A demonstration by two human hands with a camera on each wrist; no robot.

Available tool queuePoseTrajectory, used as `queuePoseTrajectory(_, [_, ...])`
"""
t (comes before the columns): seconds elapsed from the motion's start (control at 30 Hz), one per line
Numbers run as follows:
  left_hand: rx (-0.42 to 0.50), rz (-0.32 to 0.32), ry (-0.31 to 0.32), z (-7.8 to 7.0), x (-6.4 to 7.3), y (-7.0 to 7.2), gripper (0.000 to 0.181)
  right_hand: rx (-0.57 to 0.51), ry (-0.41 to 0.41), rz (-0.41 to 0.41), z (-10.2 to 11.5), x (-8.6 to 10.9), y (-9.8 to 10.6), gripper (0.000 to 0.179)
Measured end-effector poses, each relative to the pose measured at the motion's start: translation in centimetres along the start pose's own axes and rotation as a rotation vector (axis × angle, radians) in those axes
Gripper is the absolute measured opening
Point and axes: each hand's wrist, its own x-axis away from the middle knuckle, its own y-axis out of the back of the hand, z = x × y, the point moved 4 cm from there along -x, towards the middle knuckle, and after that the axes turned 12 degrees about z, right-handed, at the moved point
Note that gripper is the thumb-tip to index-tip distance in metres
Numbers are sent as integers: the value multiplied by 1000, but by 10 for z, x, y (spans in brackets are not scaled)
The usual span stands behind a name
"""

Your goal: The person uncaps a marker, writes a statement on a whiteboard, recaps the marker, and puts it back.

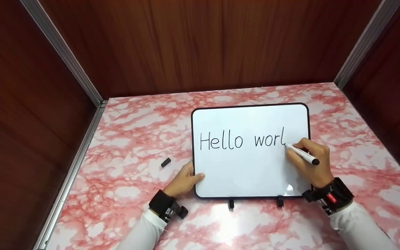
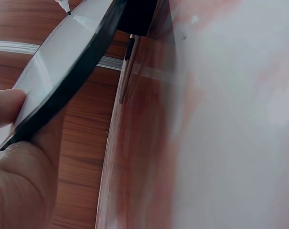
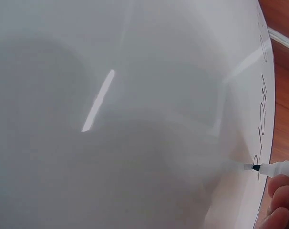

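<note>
A whiteboard (image 1: 241, 173) with a black frame stands tilted back, bearing the handwritten black letters "Hello worl". My left hand (image 1: 182, 181) grips its lower left edge, thumb on the white face and the other fingers hidden behind. In the left wrist view, the thumb (image 2: 8, 107) overlaps the board's rim. My right hand (image 1: 319, 156) holds a white marker (image 1: 302, 153) with a black end, its tip at the last letters. Seen from the right wrist, the marker's black tip (image 3: 257, 167) meets a curved stroke, and curled fingers (image 3: 280, 202) hold the barrel.
A black marker cap (image 1: 165, 162) lies left of the board on the red-and-white marbled table (image 1: 127, 194). Two small black feet (image 1: 231, 203) stick out below the board. Brown wood-grain panels (image 1: 217, 45) with metal corner strips enclose the back and sides.
</note>
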Motion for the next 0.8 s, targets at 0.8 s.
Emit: queuePoseTrajectory(0.8, [-39, 2, 7, -1, 0, 2, 40, -8, -66, -62, -7, -3, 17, 9])
